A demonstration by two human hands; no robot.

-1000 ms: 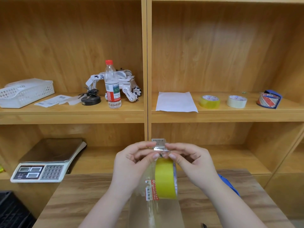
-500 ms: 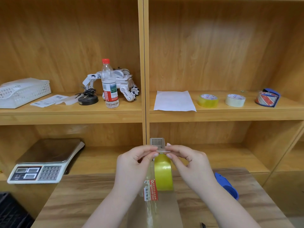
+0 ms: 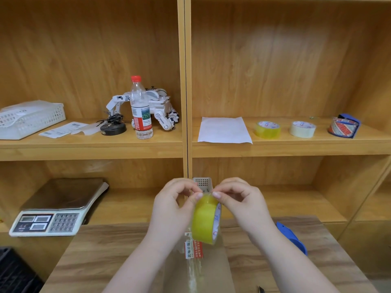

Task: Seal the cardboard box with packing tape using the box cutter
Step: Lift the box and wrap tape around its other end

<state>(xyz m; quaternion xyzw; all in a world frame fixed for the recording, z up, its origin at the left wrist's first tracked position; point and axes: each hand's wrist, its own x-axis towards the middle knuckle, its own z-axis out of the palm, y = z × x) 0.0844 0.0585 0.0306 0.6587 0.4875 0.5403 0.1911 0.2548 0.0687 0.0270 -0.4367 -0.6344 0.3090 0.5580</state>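
I hold a yellow packing tape roll [image 3: 204, 220] upright above the table, at the centre of the view. My left hand [image 3: 171, 210] and my right hand [image 3: 241, 204] both pinch its top edge with thumb and forefinger, fingertips almost touching. Under the roll lies the cardboard box [image 3: 222, 269], its brown top crossed by a clear tape strip with a red and white label [image 3: 193, 249]. A dark tip [image 3: 261, 289] shows at the bottom edge; I cannot tell what it is.
A blue object [image 3: 293, 237] lies on the wooden table [image 3: 105, 250] behind my right forearm. A scale [image 3: 55, 210] sits on the lower shelf at left. The upper shelf holds a bottle [image 3: 140, 108], a paper sheet [image 3: 224, 130], two tape rolls [image 3: 267, 129] and a dispenser [image 3: 343, 128].
My fingertips stay pinched at the top of the roll. The roll has turned a little, so its printed side now faces right.
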